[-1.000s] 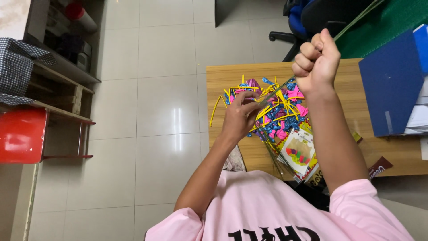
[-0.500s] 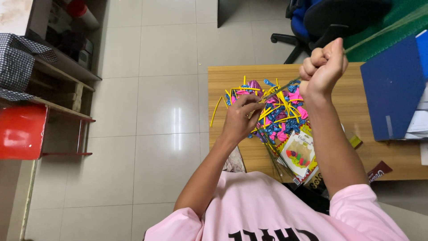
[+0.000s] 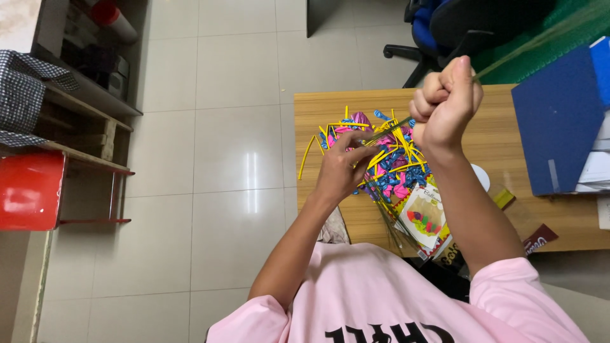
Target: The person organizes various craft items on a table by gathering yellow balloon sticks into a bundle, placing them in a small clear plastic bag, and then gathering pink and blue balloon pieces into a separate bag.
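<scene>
My right hand (image 3: 445, 105) is a closed fist raised above the wooden table (image 3: 495, 136), gripping a thin green strip (image 3: 540, 37) that runs up to the right and down toward my left hand. With pinched fingers my left hand (image 3: 343, 166) holds the strip's lower end over a pile of deflated balloons (image 3: 391, 159), yellow, blue and pink. A clear packet with a printed card (image 3: 424, 219) lies near the table's front edge below the pile.
A dark blue folder (image 3: 559, 117) and papers lie at the table's right. A small brown packet (image 3: 540, 238) sits at the front edge. An office chair (image 3: 438, 28) stands behind the table. Wooden shelves (image 3: 82, 108) and a red stool (image 3: 32, 190) stand on the left across the tiled floor.
My right fist has shifted slightly, first right and up, then back left and lower, drawing the strip along. My left hand has stayed pinched over the balloon pile.
</scene>
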